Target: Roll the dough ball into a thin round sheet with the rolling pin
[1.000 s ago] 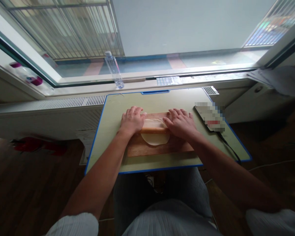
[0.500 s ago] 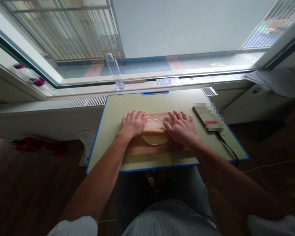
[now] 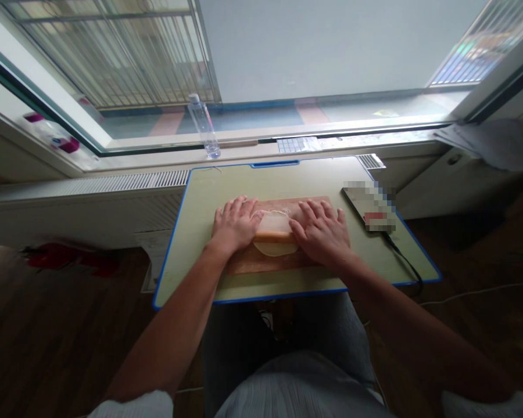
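Note:
A flat sheet of pale dough (image 3: 276, 249) lies on a wooden board (image 3: 261, 265). Across it rests a wooden rolling pin (image 3: 273, 237), with dough showing on both its far and near sides. My left hand (image 3: 236, 223) lies over the pin's left end, fingers stretched forward and slightly apart. Over the right end is my right hand (image 3: 322, 229), its fingers spread toward the window and the thumb beside the dough. Both palms press down on the pin without wrapping round it. The pin's ends are hidden beneath my hands.
The board sits on a small blue-edged table (image 3: 192, 249). On its right lies a phone (image 3: 368, 209) with a black cable (image 3: 403, 255). A clear bottle (image 3: 204, 128) stands on the windowsill, and papers (image 3: 490, 145) lie at the right.
The rolling pin and both hands have shifted very slightly toward me. The strip of dough on the pin's near side looks a little narrower.

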A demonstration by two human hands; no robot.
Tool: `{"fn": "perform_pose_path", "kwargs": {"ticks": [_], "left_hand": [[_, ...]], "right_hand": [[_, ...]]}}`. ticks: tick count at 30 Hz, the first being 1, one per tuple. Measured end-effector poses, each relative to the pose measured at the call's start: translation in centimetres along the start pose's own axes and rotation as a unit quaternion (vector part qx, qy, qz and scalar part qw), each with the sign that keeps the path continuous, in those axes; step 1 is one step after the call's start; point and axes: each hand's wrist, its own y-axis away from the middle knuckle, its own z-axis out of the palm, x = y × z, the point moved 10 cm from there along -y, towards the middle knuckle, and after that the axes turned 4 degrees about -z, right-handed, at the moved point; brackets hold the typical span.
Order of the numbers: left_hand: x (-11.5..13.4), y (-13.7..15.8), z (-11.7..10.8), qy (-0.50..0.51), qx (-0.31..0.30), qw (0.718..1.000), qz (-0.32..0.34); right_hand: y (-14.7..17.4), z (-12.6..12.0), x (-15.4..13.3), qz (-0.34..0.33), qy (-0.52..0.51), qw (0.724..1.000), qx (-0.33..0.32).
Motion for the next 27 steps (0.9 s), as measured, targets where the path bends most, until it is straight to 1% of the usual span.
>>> {"fn": "perform_pose_path", "kwargs": {"ticks": [7,13,19,27], "left_hand": [[0.2,1.2,-0.5,0.004,0.018,1.0,0.0],[0.3,2.3,-0.7,-0.007,0.04,0.999,0.003],[0.4,3.6,-0.8,-0.009,0.064,0.998,0.007],[0.5,5.0,-0.9,-0.014,0.098,0.995,0.017]], "right_hand": [[1.2,-0.4,-0.4,-0.01,-0.004,1.0,0.018],[2.3,-0.9,-0.9,-0.013,-0.007,1.0,0.012],[3.2,-0.6,-1.0,-0.007,-0.012,1.0,0.009],[4.8,-0.9,-1.4,-0.02,-0.022,0.999,0.035]]}}
